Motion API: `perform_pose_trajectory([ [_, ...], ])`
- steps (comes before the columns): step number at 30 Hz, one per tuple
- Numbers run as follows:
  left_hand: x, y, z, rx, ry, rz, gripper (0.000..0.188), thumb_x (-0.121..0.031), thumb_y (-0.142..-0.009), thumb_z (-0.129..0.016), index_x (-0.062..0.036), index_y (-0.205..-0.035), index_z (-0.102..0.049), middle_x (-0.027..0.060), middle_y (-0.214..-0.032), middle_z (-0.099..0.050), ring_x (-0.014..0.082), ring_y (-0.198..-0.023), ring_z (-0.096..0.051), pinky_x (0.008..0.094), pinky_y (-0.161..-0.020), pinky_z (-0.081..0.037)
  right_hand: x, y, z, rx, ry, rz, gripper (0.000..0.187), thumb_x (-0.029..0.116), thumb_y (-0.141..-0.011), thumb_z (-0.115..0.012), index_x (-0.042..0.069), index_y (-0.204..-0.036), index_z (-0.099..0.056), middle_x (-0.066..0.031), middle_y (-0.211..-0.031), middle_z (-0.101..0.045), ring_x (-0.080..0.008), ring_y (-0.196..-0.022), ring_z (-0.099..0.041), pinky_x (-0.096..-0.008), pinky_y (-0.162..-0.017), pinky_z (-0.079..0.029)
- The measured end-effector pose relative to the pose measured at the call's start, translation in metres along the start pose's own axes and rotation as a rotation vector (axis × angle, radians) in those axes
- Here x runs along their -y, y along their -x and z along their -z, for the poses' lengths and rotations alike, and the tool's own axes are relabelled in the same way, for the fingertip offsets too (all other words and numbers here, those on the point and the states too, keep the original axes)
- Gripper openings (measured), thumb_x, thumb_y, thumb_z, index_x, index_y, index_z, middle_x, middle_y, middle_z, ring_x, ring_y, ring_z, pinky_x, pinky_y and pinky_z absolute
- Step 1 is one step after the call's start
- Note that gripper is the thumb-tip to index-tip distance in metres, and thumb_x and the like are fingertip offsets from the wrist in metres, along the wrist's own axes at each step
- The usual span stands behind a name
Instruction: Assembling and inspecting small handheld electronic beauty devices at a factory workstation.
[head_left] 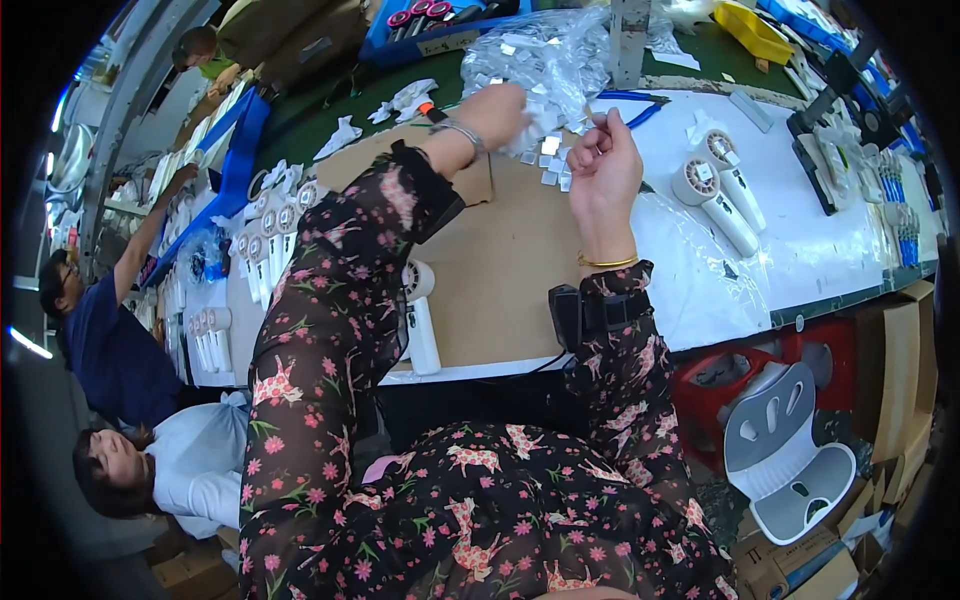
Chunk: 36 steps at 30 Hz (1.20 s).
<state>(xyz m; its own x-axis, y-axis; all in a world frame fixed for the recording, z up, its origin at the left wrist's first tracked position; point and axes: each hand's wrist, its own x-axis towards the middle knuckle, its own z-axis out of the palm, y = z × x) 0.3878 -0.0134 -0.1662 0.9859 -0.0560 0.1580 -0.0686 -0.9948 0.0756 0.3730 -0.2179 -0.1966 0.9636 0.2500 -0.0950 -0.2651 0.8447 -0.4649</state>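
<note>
My left hand (490, 120) reaches over the near edge of a clear plastic bag (545, 60) full of small pale pieces. Its fingertips are blurred and partly hidden. Just to the right, my right hand (606, 175) is turned palm up with its fingers curled in; whatever they may hold cannot be made out. Several small white square pieces (551, 162) lie between the hands, on a brown cardboard sheet (490, 290) and the white surface beside it. A white handheld fan (422, 325) lies on the near side, partly behind my left forearm.
Two white handheld fans (715, 205) lie to the right, near a blue-handled tool (640, 106). An orange-tipped tool (431, 112) is behind my left wrist. More fans (265, 245) stand in rows at left. Two people sit beyond them. A grey seat (780, 430) stands at lower right.
</note>
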Motion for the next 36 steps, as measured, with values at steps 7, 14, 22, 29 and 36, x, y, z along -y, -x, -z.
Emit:
perform_pose_trajectory([
  [7, -0.052, 0.042, 0.073, -0.079, 0.68, 0.1, 0.024, -0.029, -0.096, -0.073, -0.0049, -0.098, -0.077, 0.0115, -0.087, -0.073, 0.0321, -0.09, -0.071, 0.0451, -0.082, -0.055, -0.002, 0.015, -0.021, 0.094, 0.143, -0.083, 0.04, 0.04, -0.113, -0.053, 0.005, -0.128, -0.066, -0.007, -0.107, -0.07, -0.0199, -0.104, -0.064, -0.0399, -0.093, -0.051],
  [14, -0.053, 0.068, 0.074, -0.709, -0.302, -0.425, 0.024, -0.031, -0.105, -0.059, -0.0132, -0.099, -0.074, 0.005, -0.091, -0.065, 0.0224, -0.115, -0.06, 0.0517, -0.106, -0.04, -0.003, 0.029, -0.035, 0.679, -0.621, -0.631, 0.067, 0.061, -0.114, -0.035, 0.008, -0.146, -0.06, -0.0153, -0.143, -0.065, -0.0312, -0.144, -0.05, -0.0563, -0.124, -0.034],
  [22, -0.031, 0.067, 0.075, -0.259, 0.128, -0.03, 0.031, -0.033, -0.107, -0.057, -0.0076, -0.1, -0.072, 0.0127, -0.092, -0.068, 0.0323, -0.09, -0.067, 0.056, -0.095, -0.043, -0.012, 0.046, -0.044, 0.54, -0.29, -0.639, 0.079, 0.065, -0.112, -0.032, 0.005, -0.158, -0.05, -0.0204, -0.161, -0.05, -0.0383, -0.153, -0.04, -0.0653, -0.13, -0.019],
  [29, -0.022, 0.091, 0.098, -0.509, 0.679, 0.148, 0.032, -0.03, -0.111, -0.052, -0.0036, -0.105, -0.069, 0.0182, -0.087, -0.067, 0.0393, -0.084, -0.066, 0.0507, -0.083, -0.049, 0.001, 0.049, -0.05, 0.601, -0.421, -0.583, 0.083, 0.068, -0.11, -0.032, 0.004, -0.163, -0.04, -0.0206, -0.165, -0.045, -0.0392, -0.154, -0.039, -0.066, -0.131, -0.016],
  [36, -0.033, 0.085, 0.078, -0.687, 0.167, -0.296, 0.033, -0.028, -0.113, -0.05, 0.0002, -0.106, -0.066, 0.0204, -0.092, -0.069, 0.0405, -0.092, -0.066, 0.0507, -0.079, -0.05, 0.0, 0.044, -0.046, 0.676, -0.489, -0.595, 0.087, 0.071, -0.108, -0.035, 0.004, -0.163, -0.035, -0.0247, -0.162, -0.046, -0.0402, -0.155, -0.037, -0.0622, -0.132, -0.015],
])
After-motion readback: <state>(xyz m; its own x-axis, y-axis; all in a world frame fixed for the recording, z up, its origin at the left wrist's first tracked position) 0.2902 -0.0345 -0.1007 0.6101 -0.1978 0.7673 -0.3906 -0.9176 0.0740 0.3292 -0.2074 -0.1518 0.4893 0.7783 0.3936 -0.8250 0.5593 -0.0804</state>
